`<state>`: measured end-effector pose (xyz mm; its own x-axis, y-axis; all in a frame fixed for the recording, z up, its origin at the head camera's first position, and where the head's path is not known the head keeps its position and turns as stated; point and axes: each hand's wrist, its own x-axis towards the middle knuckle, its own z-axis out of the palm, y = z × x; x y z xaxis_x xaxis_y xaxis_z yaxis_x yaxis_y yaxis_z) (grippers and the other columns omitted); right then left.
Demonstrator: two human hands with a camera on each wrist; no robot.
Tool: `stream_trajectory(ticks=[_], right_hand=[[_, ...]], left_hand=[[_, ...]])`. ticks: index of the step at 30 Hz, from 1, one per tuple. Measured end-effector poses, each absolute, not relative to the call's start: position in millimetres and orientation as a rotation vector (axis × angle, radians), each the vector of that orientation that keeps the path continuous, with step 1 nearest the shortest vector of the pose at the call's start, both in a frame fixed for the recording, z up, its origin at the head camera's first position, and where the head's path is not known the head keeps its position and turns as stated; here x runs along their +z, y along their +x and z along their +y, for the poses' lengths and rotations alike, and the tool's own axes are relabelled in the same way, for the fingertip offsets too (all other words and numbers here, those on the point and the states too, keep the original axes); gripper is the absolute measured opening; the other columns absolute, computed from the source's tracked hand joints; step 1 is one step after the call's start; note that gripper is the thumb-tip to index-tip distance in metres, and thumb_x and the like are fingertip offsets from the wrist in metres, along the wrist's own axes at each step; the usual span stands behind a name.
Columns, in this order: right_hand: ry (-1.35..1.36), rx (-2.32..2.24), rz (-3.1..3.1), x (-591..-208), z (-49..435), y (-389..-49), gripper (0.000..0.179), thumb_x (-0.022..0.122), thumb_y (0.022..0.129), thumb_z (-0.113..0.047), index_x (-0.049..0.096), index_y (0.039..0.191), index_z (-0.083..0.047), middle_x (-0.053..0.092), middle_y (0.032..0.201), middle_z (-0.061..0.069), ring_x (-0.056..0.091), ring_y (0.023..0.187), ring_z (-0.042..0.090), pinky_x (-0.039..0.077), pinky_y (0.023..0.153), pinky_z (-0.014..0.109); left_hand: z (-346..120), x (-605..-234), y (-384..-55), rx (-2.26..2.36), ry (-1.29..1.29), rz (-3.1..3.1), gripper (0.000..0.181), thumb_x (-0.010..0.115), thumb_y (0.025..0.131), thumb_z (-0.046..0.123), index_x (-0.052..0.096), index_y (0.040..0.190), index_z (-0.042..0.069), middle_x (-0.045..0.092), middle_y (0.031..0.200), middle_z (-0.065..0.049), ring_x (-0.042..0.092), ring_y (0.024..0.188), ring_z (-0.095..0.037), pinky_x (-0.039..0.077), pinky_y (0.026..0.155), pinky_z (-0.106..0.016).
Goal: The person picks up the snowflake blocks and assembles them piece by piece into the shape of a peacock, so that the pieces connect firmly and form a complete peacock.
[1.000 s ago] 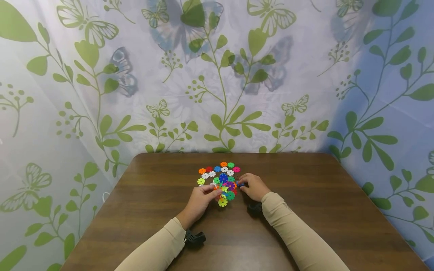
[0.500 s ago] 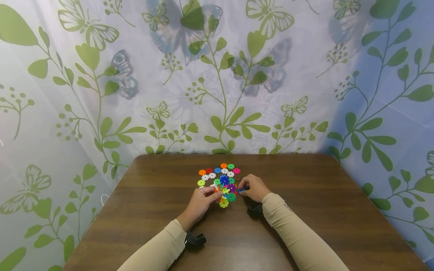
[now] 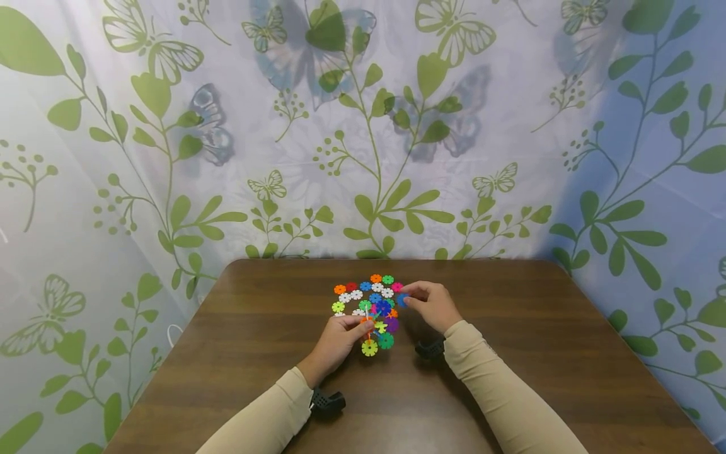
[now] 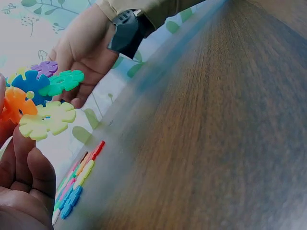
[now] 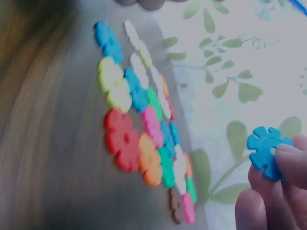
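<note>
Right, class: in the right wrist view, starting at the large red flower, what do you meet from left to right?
Large red flower, large orange flower, brown flower, lowest pink flower, blue flower pinched in the right hand.

On my end the tabletop (image 3: 397, 403) at 6 o'clock in the head view looks like wood or a wood laminate, smooth with a soft sheen; my left wrist feed picks up streaky grain. Backdrop (image 3: 317, 157) at 12 is thin matt cloth, a bit creased. The sleeve (image 3: 263, 413) at 7 reads as matt fabric too. Joined discs (image 4: 31, 88), between 9 and 10 in the left wrist view: smooth plastic, kinda satiny. Same for the blue disc (image 5: 261, 149), between 3 and 4 in the right one.
</note>
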<state>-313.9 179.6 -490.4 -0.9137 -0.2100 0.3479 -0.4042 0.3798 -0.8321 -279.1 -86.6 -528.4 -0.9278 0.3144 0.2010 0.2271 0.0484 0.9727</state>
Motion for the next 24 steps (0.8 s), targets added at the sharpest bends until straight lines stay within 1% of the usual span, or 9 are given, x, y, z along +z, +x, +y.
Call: stream_trajectory(ticks=[3,6,8,11,13,17,19,21,24], right_hand=[[0.57,1.628,-2.385,-486,177,-312,0.02,0.076,0.097,-0.002,0.076,0.117,-0.001,0.075,0.104,0.015,0.071,0.091,0.036,0.06,0.077,0.037],[0.609,1.73,-2.309,-479,174,-309,0.021,0.075,0.098,-0.003,0.075,0.119,-0.001,0.074,0.1,0.015,0.071,0.09,0.043,0.061,0.078,0.044],[0.643,1.798,-2.261,-475,172,-308,0.022,0.075,0.098,-0.003,0.074,0.12,0.001,0.074,0.101,0.017,0.072,0.09,0.045,0.061,0.081,0.05],[0.692,1.851,-2.227,-467,168,-304,0.022,0.074,0.099,-0.002,0.074,0.119,0.005,0.074,0.106,0.02,0.074,0.092,0.041,0.06,0.085,0.052],[0.715,1.852,-2.225,-462,165,-300,0.021,0.073,0.099,-0.002,0.074,0.118,0.006,0.074,0.108,0.021,0.074,0.093,0.04,0.059,0.086,0.053],[0.749,1.837,-2.241,-453,159,-293,0.019,0.073,0.1,-0.003,0.075,0.117,0.005,0.074,0.108,0.021,0.074,0.092,0.036,0.058,0.086,0.056],[0.769,1.85,-2.243,-451,156,-290,0.018,0.073,0.1,-0.003,0.076,0.117,0.005,0.074,0.108,0.021,0.075,0.092,0.033,0.058,0.087,0.056],[0.799,1.843,-2.256,-450,154,-288,0.017,0.073,0.1,-0.002,0.076,0.116,0.003,0.073,0.109,0.022,0.075,0.093,0.031,0.059,0.087,0.053],[0.848,1.813,-2.291,-449,152,-285,0.017,0.074,0.099,-0.002,0.077,0.115,0.0,0.073,0.111,0.02,0.074,0.093,0.033,0.061,0.083,0.047]], left_hand=[[-87,-529,-279,2.044,0.583,2.217,0.023,0.075,0.102,0.024,0.082,0.104,0.002,0.072,0.084,-0.007,0.06,0.075,-0.015,0.054,0.069,-0.029],[-87,-529,-280,2.045,0.586,2.205,0.023,0.075,0.101,0.024,0.082,0.105,0.003,0.074,0.088,-0.013,0.061,0.076,-0.016,0.055,0.07,-0.029],[-87,-529,-280,2.05,0.589,2.201,0.023,0.074,0.102,0.023,0.082,0.106,0.002,0.074,0.091,-0.017,0.061,0.078,-0.016,0.055,0.07,-0.027],[-87,-528,-280,2.052,0.594,2.208,0.022,0.074,0.102,0.021,0.082,0.106,0.001,0.074,0.093,-0.02,0.059,0.078,-0.015,0.053,0.068,-0.025],[-86,-528,-280,2.035,0.616,2.231,0.022,0.073,0.103,0.022,0.082,0.104,0.002,0.073,0.089,-0.017,0.058,0.076,-0.014,0.051,0.067,-0.025],[-87,-527,-280,1.93,0.689,2.326,0.024,0.072,0.104,0.028,0.084,0.103,0.007,0.07,0.081,-0.004,0.058,0.075,-0.014,0.051,0.065,-0.026],[-88,-528,-279,1.869,0.732,2.369,0.024,0.071,0.104,0.03,0.084,0.102,0.01,0.067,0.078,0.001,0.058,0.074,-0.014,0.051,0.064,-0.027],[-88,-528,-278,1.827,0.764,2.39,0.023,0.071,0.104,0.031,0.084,0.102,0.013,0.067,0.078,0.002,0.059,0.073,-0.014,0.051,0.064,-0.027],[-88,-529,-277,1.808,0.798,2.392,0.019,0.072,0.103,0.029,0.084,0.098,0.015,0.067,0.078,0.002,0.059,0.072,-0.014,0.051,0.064,-0.027]])
